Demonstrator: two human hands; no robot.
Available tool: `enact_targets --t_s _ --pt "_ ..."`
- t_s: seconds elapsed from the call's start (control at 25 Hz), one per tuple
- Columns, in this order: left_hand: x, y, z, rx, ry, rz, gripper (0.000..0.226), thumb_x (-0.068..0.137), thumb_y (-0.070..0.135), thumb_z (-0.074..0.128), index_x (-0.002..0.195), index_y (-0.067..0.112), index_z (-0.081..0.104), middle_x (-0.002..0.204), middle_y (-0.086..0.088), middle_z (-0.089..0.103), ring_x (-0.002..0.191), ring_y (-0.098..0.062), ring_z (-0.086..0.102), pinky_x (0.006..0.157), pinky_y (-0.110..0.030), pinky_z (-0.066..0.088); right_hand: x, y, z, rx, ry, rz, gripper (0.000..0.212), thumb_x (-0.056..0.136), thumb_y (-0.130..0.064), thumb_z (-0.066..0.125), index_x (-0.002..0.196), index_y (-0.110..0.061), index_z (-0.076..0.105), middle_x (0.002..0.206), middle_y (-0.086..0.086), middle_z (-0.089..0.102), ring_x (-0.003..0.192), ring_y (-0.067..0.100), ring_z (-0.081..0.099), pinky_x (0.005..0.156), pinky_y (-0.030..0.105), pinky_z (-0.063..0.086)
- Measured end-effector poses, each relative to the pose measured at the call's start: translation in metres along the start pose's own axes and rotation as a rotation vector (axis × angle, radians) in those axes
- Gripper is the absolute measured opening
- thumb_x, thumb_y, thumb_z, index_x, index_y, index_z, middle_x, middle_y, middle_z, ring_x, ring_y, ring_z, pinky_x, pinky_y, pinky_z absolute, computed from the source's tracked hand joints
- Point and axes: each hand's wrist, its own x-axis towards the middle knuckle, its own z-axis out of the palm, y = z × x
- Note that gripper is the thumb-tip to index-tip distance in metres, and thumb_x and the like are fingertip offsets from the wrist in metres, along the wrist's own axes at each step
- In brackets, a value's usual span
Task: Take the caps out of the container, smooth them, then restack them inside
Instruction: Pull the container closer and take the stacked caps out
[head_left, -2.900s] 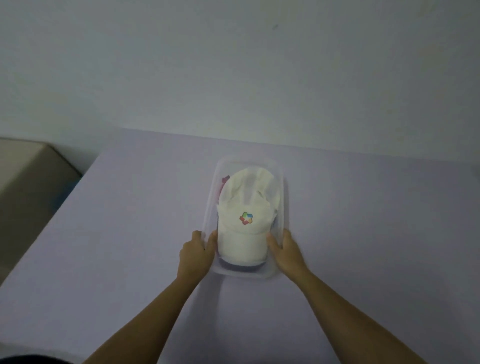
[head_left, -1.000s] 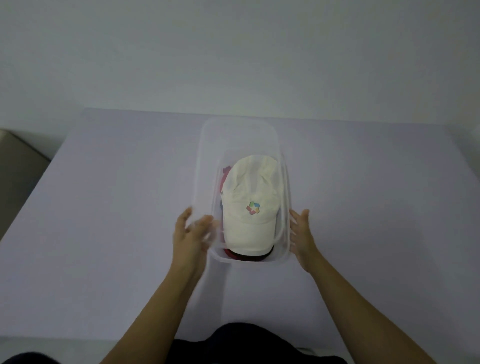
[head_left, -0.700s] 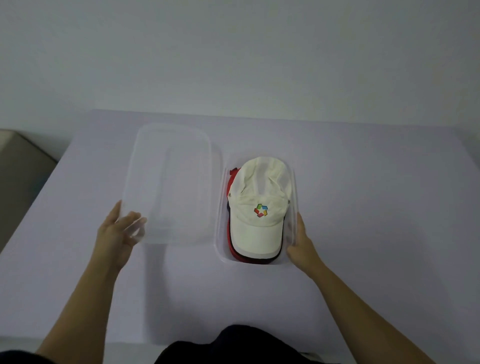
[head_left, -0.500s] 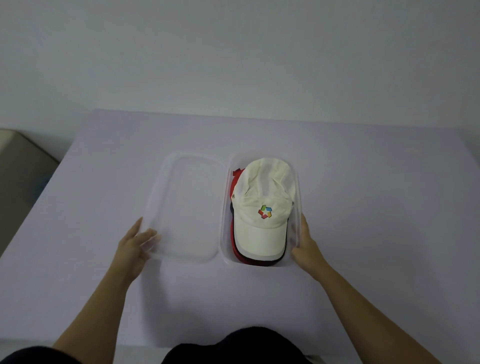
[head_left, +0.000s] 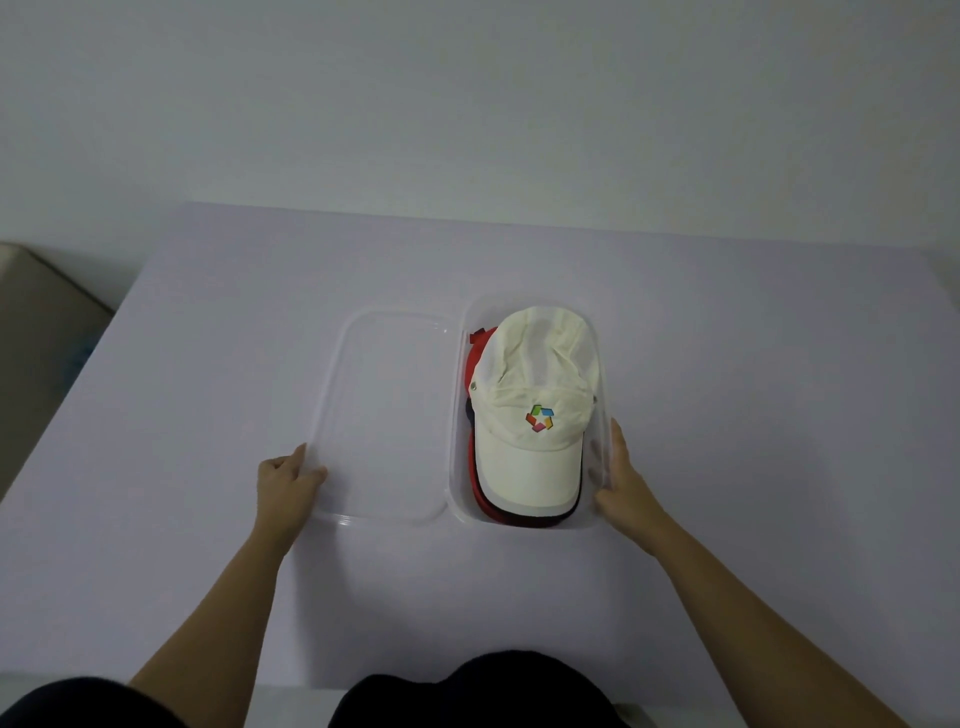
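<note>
Grabbing the top cap (head_left: 530, 415) by its brim looks easiest: caps (head_left: 475, 364) stacked in the container (head_left: 601, 364), right hand (head_left: 621, 488) flat against its right wall, left hand (head_left: 285, 483) pinching the lid (head_left: 389, 415).

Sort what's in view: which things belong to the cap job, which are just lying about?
Job: clear container, holding the white cap on top of a red cap and a dark cap; its lid, flat on the table, gripped by the left hand; right hand against the container's side.
Lying about: beige furniture off the table's left edge.
</note>
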Motion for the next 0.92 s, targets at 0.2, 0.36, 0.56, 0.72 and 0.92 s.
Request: enact_targets --t_s 0.2,0.36,0.56,0.72,0.92 --pt "-0.007 0.012 0.002 0.372 0.038 0.001 0.054 0.086 0.027 0.054 0.138 0.014 0.044 0.134 -0.018 0.040 0.123 -0.039 0.037 0.100 -0.053 0.034 -0.006 -0.006 -0.001 -0.039 -0.031 -0.006 0.104 0.079 0.015 0.042 0.133 -0.051 -0.017 0.158 -0.003 0.005 0.138 0.027 0.032 0.100 0.044 0.045" --pt "-0.024 0.036 0.011 0.434 0.219 0.061 0.070 0.088 0.035 0.054 0.146 0.010 0.023 0.146 -0.019 0.028 0.131 -0.039 0.026 0.103 -0.055 0.028 -0.012 -0.018 0.001 -0.415 0.170 -0.120 0.106 0.082 -0.022 0.066 0.143 -0.027 -0.021 0.158 0.007 -0.009 0.144 0.028 0.012 0.112 0.038 0.025" --pt "-0.035 0.111 0.067 0.124 0.066 0.458 0.057 0.097 0.024 0.044 0.145 0.002 0.025 0.151 -0.018 0.030 0.138 -0.031 0.032 0.114 -0.043 0.027 -0.013 -0.064 0.012 -0.898 0.011 -0.518 0.096 0.069 -0.043 0.070 0.147 -0.028 0.014 0.158 0.003 -0.007 0.145 0.022 -0.005 0.117 0.046 0.013" --pt "-0.047 0.135 0.119 0.135 -0.124 0.427 0.058 0.100 0.029 0.032 0.148 0.005 0.009 0.154 -0.016 0.024 0.141 -0.031 0.026 0.115 -0.041 0.024 -0.001 -0.074 0.022 -1.188 -0.133 -0.352 0.124 0.060 -0.063 0.072 0.147 -0.029 -0.009 0.154 0.008 -0.028 0.141 0.030 -0.025 0.113 0.056 0.006" --pt "-0.053 0.132 0.132 0.147 -0.117 0.355 0.054 0.101 0.027 0.025 0.149 0.010 0.008 0.117 -0.020 0.060 0.105 -0.034 0.058 0.089 -0.038 0.045 0.006 -0.091 0.034 -1.320 -0.249 -0.203 0.136 0.061 -0.043 0.082 0.144 -0.018 -0.024 0.150 0.019 -0.032 0.138 0.042 -0.026 0.114 0.057 0.009"
